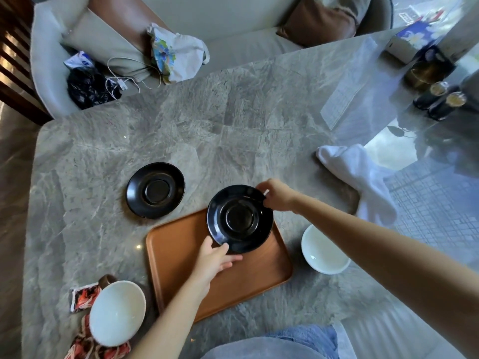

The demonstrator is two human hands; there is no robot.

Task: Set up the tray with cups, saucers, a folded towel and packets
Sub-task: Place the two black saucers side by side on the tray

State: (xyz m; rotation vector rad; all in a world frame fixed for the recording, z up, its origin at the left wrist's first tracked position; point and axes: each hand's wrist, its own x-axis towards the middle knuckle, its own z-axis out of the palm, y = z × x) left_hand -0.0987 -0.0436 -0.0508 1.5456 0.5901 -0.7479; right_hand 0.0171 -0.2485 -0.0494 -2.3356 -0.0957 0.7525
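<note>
Progress slight: left hand (216,260) and right hand (276,195) pinch first saucer (239,218), seemingly unseated on tray (181,244); second saucer (155,190), cups (116,312), towel (360,177), packets (83,297) outstanding.

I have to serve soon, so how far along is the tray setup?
Nothing is settled on the tray yet. In hand: the left hand and right hand hold one black saucer over its far corner. Left to place, lying on the table: second saucer, left cup, right cup, unfolded towel, packets.
</note>
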